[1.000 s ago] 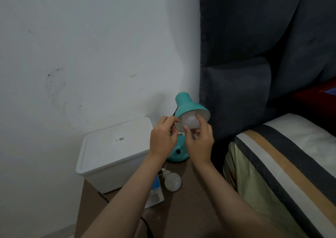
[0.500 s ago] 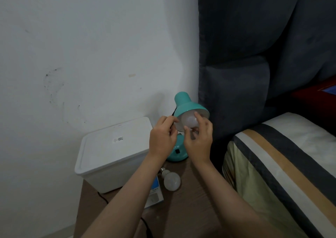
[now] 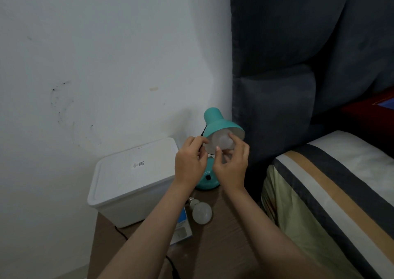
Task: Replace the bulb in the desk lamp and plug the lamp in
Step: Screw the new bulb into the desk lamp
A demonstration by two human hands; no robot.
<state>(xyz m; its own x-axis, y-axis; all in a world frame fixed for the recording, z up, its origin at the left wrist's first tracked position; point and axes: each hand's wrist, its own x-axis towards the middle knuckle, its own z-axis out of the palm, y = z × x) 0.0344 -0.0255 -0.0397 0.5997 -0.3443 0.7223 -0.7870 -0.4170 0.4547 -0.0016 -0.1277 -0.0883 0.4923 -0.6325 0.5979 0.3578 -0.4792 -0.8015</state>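
A teal desk lamp (image 3: 215,121) stands at the back of a brown bedside table (image 3: 215,242), its shade tilted toward me. A white bulb (image 3: 222,143) sits inside the shade. My right hand (image 3: 231,165) has its fingertips closed around that bulb. My left hand (image 3: 189,161) grips the left rim of the shade. A second white bulb (image 3: 201,211) lies loose on the table beside a blue and white bulb box (image 3: 182,225), partly hidden by my left forearm. A black cord (image 3: 121,233) runs over the table's left side.
A white lidded plastic box (image 3: 132,180) fills the table's back left. A white wall is behind it. A dark padded headboard (image 3: 298,65) rises to the right, and a striped pillow (image 3: 332,185) lies at the table's right edge.
My right hand's fingers have shifted around the bulb in the shade, thumb and forefinger in a new position. The left hand stays on the shade rim. The lamp has not moved.
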